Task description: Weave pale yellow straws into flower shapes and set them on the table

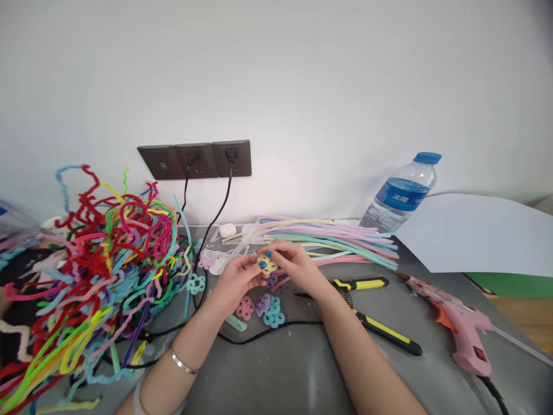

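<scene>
Left hand (pixel 235 281) and right hand (pixel 296 265), I am seeing, are together pinching a yellow looped flower (pixel 269 267), left of the pliers (pixel 384 331); right of these pliers, a pink glue gun (pixel 466 325) is lying.

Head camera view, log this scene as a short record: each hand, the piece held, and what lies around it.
Left hand: pinching yellow looped flower, blue thumbnail showing
Right hand: pinching the same flower
Below hands: pink, purple and blue looped flowers
Picture left: tangled fuzzy stems
Behind hands: straight stems
Picture right: yellow-and-black pliers, pink glue gun, blue-capped bottle
Wall: sockets, two black plugs
</scene>
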Demonstrator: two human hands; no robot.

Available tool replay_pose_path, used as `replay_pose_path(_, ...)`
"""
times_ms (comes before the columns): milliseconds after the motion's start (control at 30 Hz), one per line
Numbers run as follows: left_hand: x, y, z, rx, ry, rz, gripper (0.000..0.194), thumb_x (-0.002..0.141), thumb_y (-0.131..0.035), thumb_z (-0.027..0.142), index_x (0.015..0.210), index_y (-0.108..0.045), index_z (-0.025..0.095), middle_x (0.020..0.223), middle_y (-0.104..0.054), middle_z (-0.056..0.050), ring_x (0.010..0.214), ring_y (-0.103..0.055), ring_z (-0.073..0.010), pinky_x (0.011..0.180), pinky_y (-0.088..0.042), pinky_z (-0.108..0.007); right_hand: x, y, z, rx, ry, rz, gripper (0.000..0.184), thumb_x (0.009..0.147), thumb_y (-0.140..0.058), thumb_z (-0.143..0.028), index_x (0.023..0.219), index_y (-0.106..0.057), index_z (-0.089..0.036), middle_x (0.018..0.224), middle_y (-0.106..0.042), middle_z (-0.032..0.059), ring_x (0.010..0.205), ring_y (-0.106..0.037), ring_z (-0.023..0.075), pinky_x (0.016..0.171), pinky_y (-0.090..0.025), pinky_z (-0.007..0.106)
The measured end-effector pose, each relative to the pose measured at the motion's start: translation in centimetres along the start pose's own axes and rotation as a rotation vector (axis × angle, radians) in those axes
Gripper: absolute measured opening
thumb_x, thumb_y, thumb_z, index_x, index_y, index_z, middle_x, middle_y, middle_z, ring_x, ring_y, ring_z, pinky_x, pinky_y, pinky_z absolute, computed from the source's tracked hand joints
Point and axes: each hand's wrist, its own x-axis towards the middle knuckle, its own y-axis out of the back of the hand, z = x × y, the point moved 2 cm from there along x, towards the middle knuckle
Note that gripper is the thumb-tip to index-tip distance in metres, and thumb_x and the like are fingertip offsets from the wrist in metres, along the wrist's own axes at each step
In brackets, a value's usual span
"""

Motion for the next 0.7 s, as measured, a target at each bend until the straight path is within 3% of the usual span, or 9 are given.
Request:
replay_pose_path(200,0.14,0.33,0.19,0.065,-0.067,0.082,0.035,0.062,-0.083,0.034,0.087,-0.071,0.014,0.071,-0.067,-0.002,0.058,-0.058,-0.0101,0.053,-0.043,-0.021,0.01,0.38,-0.53,-0.078,0.112,0.035,0.018,0.088,-0.059,-0.036,0.089,-0.069,-0.022,0.087,-0.061,0.0058,0.081,-0.056,0.0194,0.068,-0.045,0.031)
replay_pose_path(367,0.12,0.23,0.39,0.041,-0.077,0.079,0.033,0.060,-0.084,0.031,0.086,-0.074,0.014,0.082,-0.068,-0.004,0.069,-0.061,-0.0125,0.065,-0.050,-0.025,-0.06,0.33,-0.47,-0.216,0.151,0.010,0.011,0.087,-0.060,-0.026,0.091,-0.070,-0.023,0.087,-0.058,0.0046,0.080,-0.054,0.0184,0.064,-0.041,0.029)
replay_pose_path(500,0.18,0.22,0.27,0.020,-0.072,0.094,0.032,0.060,-0.084,0.031,0.084,-0.074,0.012,0.083,-0.069,-0.006,0.072,-0.063,-0.0139,0.070,-0.052,-0.028,-0.05,0.25,-0.51,-0.276,0.233,0.007,0.010,0.088,-0.059,-0.020,0.089,-0.068,-0.023,0.093,-0.056,0.0053,0.087,-0.055,0.0192,0.075,-0.044,0.031)
replay_pose_path(700,0.30,0.46,0.02,0.033,-0.074,0.190,0.028,0.057,-0.085,0.029,0.075,-0.072,0.011,0.068,-0.066,-0.003,0.062,-0.064,-0.0134,0.062,-0.051,-0.025,-0.14,0.03,-0.86,-0.334,0.278,-0.004,0.009,0.088,-0.056,-0.015,0.087,-0.062,-0.021,0.094,-0.056,0.0061,0.092,-0.056,0.0204,0.081,-0.045,0.033)
